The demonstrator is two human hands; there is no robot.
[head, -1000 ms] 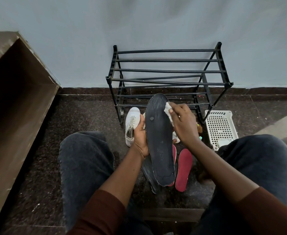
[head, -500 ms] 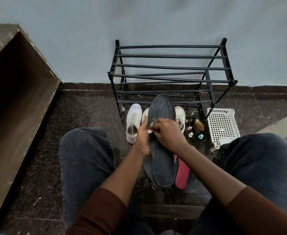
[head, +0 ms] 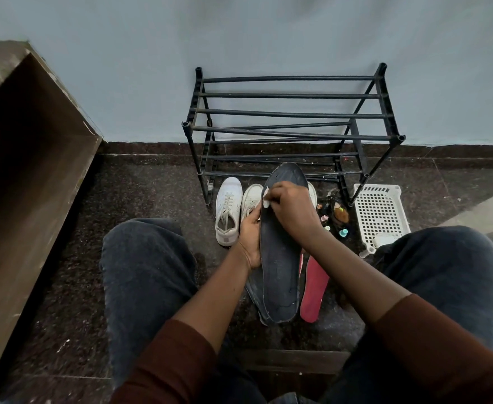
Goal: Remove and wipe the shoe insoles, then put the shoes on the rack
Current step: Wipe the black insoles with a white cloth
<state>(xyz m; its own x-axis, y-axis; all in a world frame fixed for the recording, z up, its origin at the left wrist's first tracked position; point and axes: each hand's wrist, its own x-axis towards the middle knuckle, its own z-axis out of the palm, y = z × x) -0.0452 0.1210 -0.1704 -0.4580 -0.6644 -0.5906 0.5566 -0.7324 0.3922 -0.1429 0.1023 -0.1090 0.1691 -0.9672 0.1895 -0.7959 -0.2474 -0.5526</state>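
Wiping step in hand: my left hand (head: 249, 237) grips the left edge of the dark insole (head: 278, 258) about mid-length, thumb curled over the rim; my right hand (head: 290, 209) pinches a small white wipe (head: 265, 199) in curled fingers and presses it against the insole's upper left edge. The insole is held above the floor just in front of the shoe rack (head: 292, 129), between my knees; its long axis runs from me toward the rack, the broad toe end pointing at the rack's lowest bars, the narrow heel end nearest my body; the face under the wipe is turned up toward me. A second dark insole (head: 254, 295) lies beneath it on the floor, and a red insole (head: 312, 290) lies just to its right, both in front of the rack. The white shoes (head: 227, 211) stand at the rack's front left foot, toes toward the rack, one partly hidden behind the held insole; a white basket (head: 380, 214) sits at the rack's front right foot. Judged next move: draw the wipe down the length toward the heel, keeping the left grip firm so the flexible insole does not buckle; shoes are not yet on the rack.
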